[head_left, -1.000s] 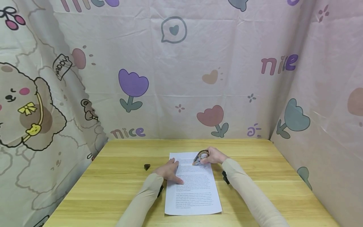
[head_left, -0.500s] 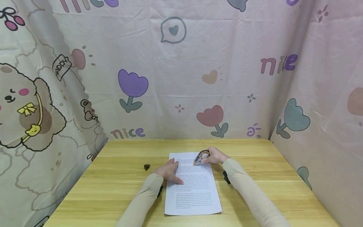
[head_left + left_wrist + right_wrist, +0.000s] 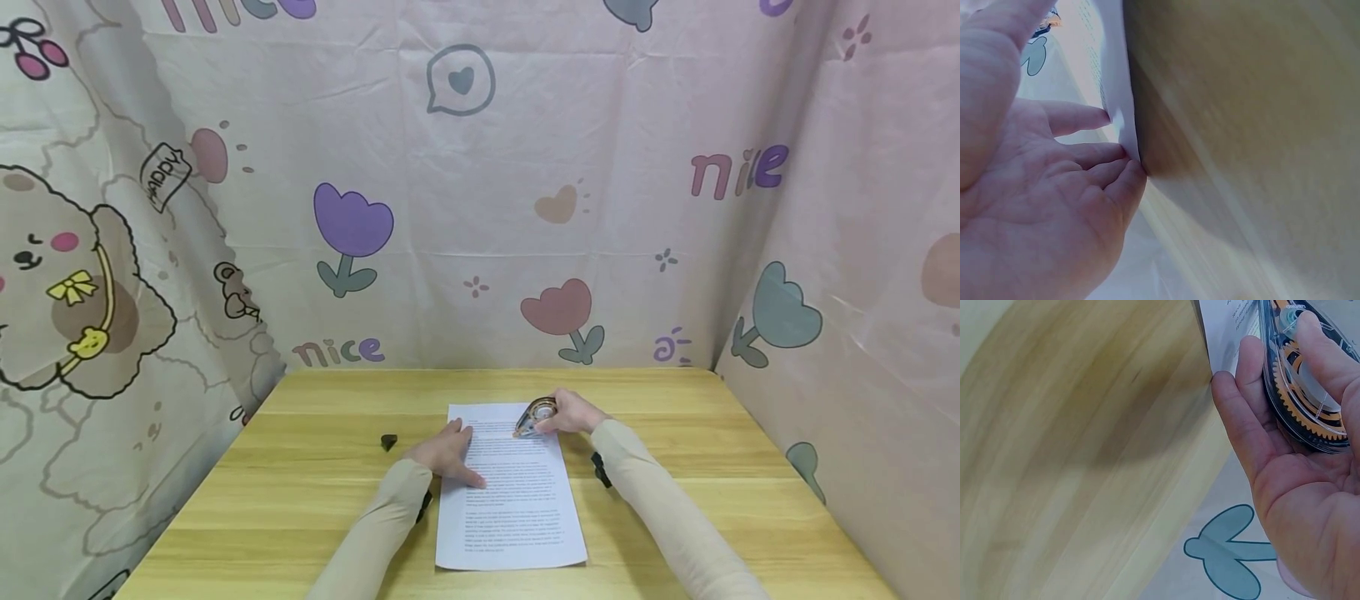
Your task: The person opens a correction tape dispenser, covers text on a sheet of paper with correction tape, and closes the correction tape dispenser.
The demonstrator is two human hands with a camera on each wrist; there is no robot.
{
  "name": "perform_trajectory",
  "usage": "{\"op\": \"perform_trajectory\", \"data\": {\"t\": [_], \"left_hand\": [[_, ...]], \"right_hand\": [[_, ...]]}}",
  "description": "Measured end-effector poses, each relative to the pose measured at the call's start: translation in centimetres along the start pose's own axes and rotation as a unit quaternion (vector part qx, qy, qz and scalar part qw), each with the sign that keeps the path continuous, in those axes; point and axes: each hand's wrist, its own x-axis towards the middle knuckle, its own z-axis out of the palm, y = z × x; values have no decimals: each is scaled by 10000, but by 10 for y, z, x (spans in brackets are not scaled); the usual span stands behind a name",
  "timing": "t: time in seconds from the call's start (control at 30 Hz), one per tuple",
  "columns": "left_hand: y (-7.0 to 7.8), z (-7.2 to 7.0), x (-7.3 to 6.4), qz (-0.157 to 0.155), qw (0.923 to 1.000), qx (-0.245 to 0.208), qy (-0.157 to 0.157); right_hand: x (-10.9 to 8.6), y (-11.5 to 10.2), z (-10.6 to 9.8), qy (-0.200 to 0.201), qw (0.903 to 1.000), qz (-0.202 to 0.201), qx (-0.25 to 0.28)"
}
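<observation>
A printed sheet of paper (image 3: 517, 525) lies flat on the wooden table. My right hand (image 3: 572, 412) grips a correction tape dispenser (image 3: 537, 413), its tip down at a line of text near the top of the sheet. In the right wrist view the thumb and fingers hold the clear case of the correction tape (image 3: 1307, 394), with orange gear wheels inside. On the sheet's left edge rests my left hand (image 3: 444, 454), fingers extended and thumb spread over the text. The left wrist view shows the fingertips of that hand (image 3: 1041, 169) touching the paper's edge.
A small dark cap-like piece (image 3: 388, 441) lies on the table (image 3: 315, 500) left of the paper. Patterned cloth (image 3: 480, 167) hangs behind the table and along both sides. Dark straps or cameras show under both wrists.
My right hand and the correction tape have slid slightly to the right along the text line. The left hand and the paper have stayed in place.
</observation>
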Motion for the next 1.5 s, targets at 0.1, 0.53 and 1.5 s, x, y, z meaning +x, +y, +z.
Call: {"op": "perform_trajectory", "data": {"t": [0.1, 0.53, 1.5], "left_hand": [[1, -1, 0, -8, 10000, 38, -4], [1, 0, 0, 30, 10000, 41, 8], [0, 1, 0, -24, 9999, -111, -26]], "right_hand": [[0, 1, 0, 29, 10000, 6, -16], [-1, 1, -1, 20, 10000, -11, 6], [-9, 1, -5, -42, 9996, 159, 209]]}}
